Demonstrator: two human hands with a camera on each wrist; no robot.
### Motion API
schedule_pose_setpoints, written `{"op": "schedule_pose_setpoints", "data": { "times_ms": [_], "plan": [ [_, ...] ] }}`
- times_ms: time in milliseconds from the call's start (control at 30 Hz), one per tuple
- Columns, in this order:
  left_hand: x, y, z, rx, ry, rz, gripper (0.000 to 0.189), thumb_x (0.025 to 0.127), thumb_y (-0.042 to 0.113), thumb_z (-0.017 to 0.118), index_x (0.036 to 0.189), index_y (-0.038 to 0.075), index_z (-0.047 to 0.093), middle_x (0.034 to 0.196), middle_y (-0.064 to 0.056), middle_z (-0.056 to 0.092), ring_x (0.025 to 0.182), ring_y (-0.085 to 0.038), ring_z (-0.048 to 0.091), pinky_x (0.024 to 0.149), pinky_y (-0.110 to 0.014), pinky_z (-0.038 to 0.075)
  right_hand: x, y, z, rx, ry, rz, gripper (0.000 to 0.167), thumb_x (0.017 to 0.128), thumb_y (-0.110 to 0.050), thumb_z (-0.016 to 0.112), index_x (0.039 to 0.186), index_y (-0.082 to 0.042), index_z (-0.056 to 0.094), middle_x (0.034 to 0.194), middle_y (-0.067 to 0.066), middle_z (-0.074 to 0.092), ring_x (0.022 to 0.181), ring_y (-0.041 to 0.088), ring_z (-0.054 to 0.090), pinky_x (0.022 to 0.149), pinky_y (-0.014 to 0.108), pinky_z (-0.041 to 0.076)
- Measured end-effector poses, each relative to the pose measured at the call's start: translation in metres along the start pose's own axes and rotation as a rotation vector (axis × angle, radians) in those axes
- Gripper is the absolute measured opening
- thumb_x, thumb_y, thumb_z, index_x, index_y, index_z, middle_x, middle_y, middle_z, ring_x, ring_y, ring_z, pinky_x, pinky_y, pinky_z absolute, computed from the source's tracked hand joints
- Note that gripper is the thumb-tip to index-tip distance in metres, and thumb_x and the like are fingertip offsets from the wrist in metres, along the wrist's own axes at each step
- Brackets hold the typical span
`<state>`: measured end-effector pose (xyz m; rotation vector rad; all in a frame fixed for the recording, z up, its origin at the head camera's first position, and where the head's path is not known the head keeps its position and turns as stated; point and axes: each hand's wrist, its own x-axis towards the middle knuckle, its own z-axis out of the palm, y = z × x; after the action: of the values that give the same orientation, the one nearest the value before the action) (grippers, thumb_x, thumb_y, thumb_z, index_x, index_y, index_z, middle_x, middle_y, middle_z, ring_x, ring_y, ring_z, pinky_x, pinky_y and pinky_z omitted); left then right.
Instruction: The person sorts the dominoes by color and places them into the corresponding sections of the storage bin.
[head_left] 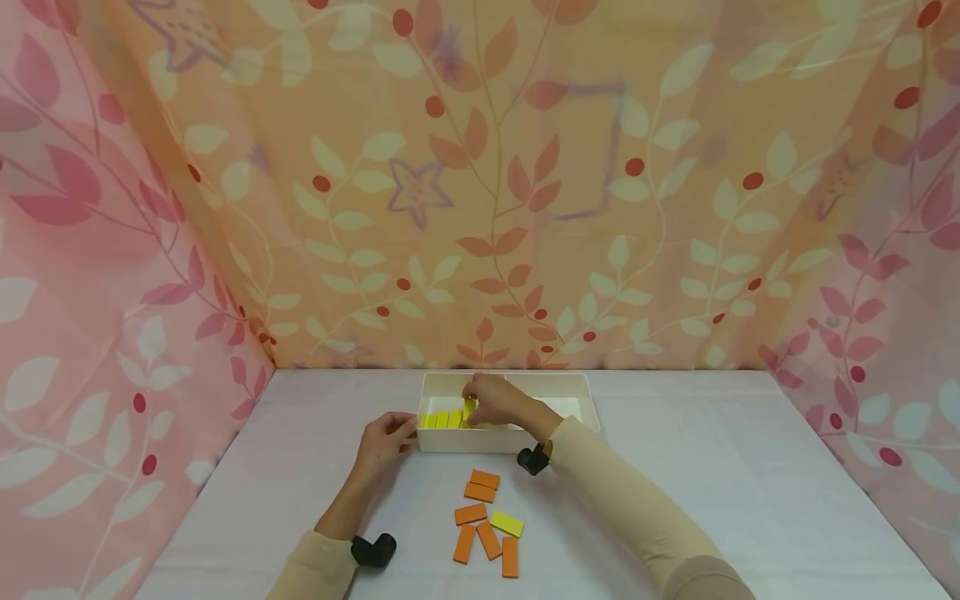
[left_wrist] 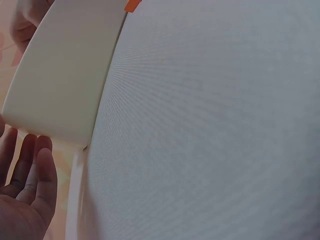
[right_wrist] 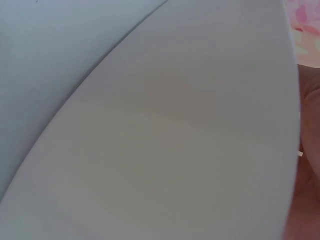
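Note:
A white box (head_left: 480,442) stands at the back of the table, with a row of several yellow tiles (head_left: 442,419) along the front of its left part. My right hand (head_left: 498,400) reaches into the box and pinches a yellow tile (head_left: 469,408) at the right end of that row. In the right wrist view the box wall (right_wrist: 175,150) hides most of this hand. My left hand (head_left: 382,442) rests its fingers against the box's left end. The left wrist view shows those fingers (left_wrist: 46,175) loosely extended at the end wall.
In front of the box lie several orange tiles (head_left: 465,543) and a loose yellow tile (head_left: 507,524) on the white tablecloth (head_left: 675,467). A patterned curtain (head_left: 495,250) hangs behind and at both sides.

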<state>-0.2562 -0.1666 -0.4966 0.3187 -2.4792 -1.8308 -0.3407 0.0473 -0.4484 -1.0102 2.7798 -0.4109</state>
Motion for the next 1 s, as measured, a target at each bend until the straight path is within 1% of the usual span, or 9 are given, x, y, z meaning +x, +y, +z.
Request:
{"op": "schedule_pose_setpoints", "data": {
  "times_ms": [133,267,367,500,600,800,933,1000],
  "plan": [
    [-0.001,0.000,0.000,0.002,-0.003,0.001,0.028,0.095,0.020,0.063,0.112,-0.002,0.063,0.106,-0.018,0.069,0.088,-0.017,0.067,0.074,-0.032,0.056,0.002,0.001,0.004,-0.079,0.003,-0.003,0.033,0.078,-0.024,0.078,0.107,-0.009,0.071,0.092,0.001,0.058,0.080,0.015,0.050,0.075,0.026,0.044],
    [-0.001,0.001,0.000,-0.001,-0.005,-0.001,0.028,0.095,0.020,0.062,0.112,-0.002,0.063,0.107,-0.018,0.068,0.089,-0.017,0.067,0.074,-0.032,0.055,0.002,0.000,0.007,-0.172,-0.005,0.001,0.028,0.079,-0.022,0.076,0.104,-0.010,0.072,0.093,0.002,0.061,0.081,0.015,0.050,0.078,0.027,0.046],
    [-0.001,0.001,0.000,-0.004,-0.006,-0.005,0.028,0.095,0.020,0.062,0.112,-0.002,0.063,0.107,-0.018,0.068,0.088,-0.017,0.067,0.074,-0.031,0.055,0.003,-0.002,0.009,-0.235,-0.017,0.011,0.021,0.083,-0.023,0.073,0.100,-0.010,0.072,0.088,0.000,0.059,0.079,0.015,0.048,0.074,0.025,0.043],
    [-0.001,0.001,0.000,-0.009,-0.005,-0.008,0.028,0.095,0.020,0.062,0.112,-0.001,0.063,0.107,-0.017,0.068,0.088,-0.016,0.066,0.074,-0.031,0.055,0.002,-0.005,0.010,-0.303,-0.020,0.014,0.013,0.086,-0.022,0.069,0.088,-0.010,0.070,0.081,-0.001,0.055,0.075,0.015,0.045,0.067,0.024,0.039],
    [-0.002,0.001,0.000,-0.012,-0.003,-0.011,0.027,0.095,0.021,0.063,0.112,-0.001,0.064,0.107,-0.017,0.068,0.089,-0.016,0.066,0.075,-0.032,0.055,0.001,-0.007,0.009,-0.319,-0.035,0.029,0.011,0.087,-0.021,0.068,0.085,-0.010,0.068,0.080,-0.001,0.054,0.074,0.015,0.045,0.064,0.024,0.039],
    [-0.002,0.002,0.000,-0.018,0.002,-0.015,0.027,0.095,0.021,0.062,0.112,0.000,0.064,0.106,-0.016,0.068,0.088,-0.016,0.066,0.075,-0.031,0.055,0.001,-0.009,0.008,-0.305,-0.076,0.070,0.013,0.090,-0.021,0.066,0.092,-0.010,0.069,0.080,-0.001,0.055,0.075,0.015,0.047,0.067,0.024,0.043],
    [-0.001,0.001,0.000,-0.019,-0.001,-0.023,0.027,0.095,0.021,0.063,0.112,0.001,0.064,0.106,-0.015,0.068,0.088,-0.015,0.066,0.075,-0.030,0.055,0.002,-0.010,0.007,-0.285,-0.087,0.087,0.012,0.090,-0.019,0.065,0.091,-0.008,0.069,0.078,0.001,0.056,0.074,0.017,0.049,0.068,0.026,0.046],
    [-0.001,0.001,0.000,-0.014,-0.005,-0.025,0.027,0.095,0.022,0.063,0.113,0.001,0.064,0.107,-0.015,0.068,0.088,-0.015,0.066,0.075,-0.030,0.055,0.001,-0.011,0.006,-0.287,-0.080,0.079,0.011,0.089,-0.017,0.065,0.088,-0.007,0.068,0.076,0.001,0.055,0.072,0.017,0.048,0.066,0.026,0.046]
  ]
}}
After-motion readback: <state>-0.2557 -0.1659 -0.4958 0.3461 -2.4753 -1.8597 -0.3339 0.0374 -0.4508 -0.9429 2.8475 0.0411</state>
